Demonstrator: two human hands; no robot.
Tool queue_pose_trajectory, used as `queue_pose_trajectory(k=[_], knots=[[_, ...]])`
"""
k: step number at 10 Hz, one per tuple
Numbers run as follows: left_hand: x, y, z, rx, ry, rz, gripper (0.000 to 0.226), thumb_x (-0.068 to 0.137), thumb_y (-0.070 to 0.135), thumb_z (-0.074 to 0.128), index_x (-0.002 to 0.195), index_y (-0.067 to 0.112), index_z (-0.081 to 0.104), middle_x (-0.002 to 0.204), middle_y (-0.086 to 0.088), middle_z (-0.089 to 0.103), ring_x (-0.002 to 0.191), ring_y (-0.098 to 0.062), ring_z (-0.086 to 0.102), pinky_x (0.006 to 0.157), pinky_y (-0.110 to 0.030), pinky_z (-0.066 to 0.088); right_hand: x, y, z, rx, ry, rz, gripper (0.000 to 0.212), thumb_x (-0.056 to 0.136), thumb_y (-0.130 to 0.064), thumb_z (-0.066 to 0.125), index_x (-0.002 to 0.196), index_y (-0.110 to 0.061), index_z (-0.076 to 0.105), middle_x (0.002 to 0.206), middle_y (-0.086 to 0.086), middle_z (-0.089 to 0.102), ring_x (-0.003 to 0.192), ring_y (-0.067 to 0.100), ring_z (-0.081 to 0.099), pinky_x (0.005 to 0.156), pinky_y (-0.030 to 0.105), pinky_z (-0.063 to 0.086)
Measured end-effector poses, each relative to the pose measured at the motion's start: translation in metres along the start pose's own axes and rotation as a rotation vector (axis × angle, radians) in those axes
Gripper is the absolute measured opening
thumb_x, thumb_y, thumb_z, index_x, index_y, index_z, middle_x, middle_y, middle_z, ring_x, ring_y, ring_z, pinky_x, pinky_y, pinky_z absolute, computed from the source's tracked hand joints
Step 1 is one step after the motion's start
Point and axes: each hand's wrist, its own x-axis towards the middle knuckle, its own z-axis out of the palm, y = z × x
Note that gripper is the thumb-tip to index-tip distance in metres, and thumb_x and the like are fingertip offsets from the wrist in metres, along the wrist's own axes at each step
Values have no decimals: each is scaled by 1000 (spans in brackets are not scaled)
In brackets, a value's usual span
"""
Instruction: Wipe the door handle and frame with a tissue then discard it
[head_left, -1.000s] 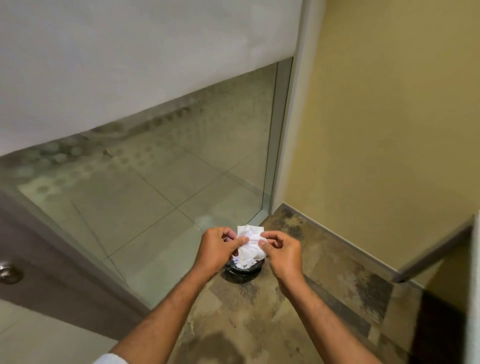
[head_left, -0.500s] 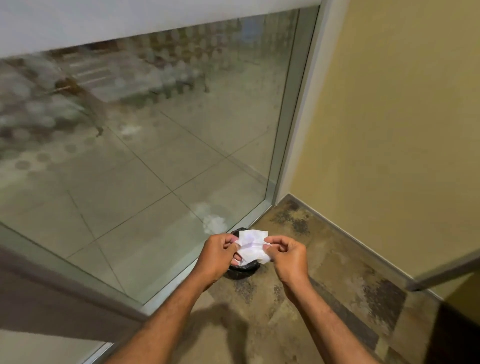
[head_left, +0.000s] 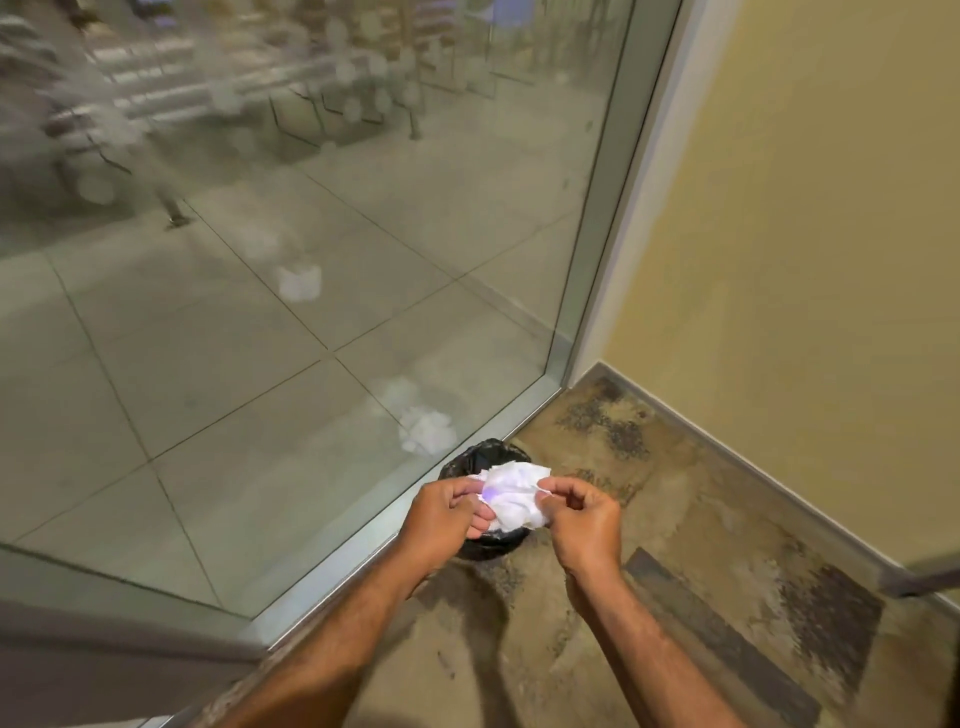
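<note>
Head view looks down at a floor corner where a glass panel on the left meets a yellow wall on the right. Left hand and right hand both pinch a crumpled white tissue between thumb and fingertips, one on each side of it. The tissue hangs directly above a small bin lined with a black bag, which stands on the mottled brown floor just beside the glass panel's metal bottom frame. A faint reflection of the tissue shows in the glass, slightly farther and left.
</note>
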Motion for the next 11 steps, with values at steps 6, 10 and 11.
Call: queue_pose_trajectory(k=[6, 10, 11], knots=[[142, -120, 29, 368, -53, 127, 47, 110, 24, 42, 157, 21, 42, 157, -1, 53, 139, -16, 52, 109, -25, 38, 115, 133, 87, -423, -21, -213, 24, 97, -2, 58, 112, -10, 74, 105, 5, 77, 86, 16, 68, 73, 30, 58], [136, -137, 28, 651, 33, 348, 56, 114, 30, 25, 166, 20, 7, 176, 2, -2, 162, -11, -9, 129, -28, -5, 118, 173, 83, -519, -137, -352, 32, 96, -4, 61, 126, -12, 69, 145, 2, 58, 130, 19, 58, 113, 37, 44], [118, -127, 30, 678, 136, 421, 57, 113, 30, 24, 166, 19, 6, 176, 1, -4, 161, -11, -13, 127, -24, -10, 104, 154, 78, -519, -90, -397, 33, 99, -12, 59, 132, -12, 64, 152, 3, 51, 143, 17, 43, 120, 33, 32]])
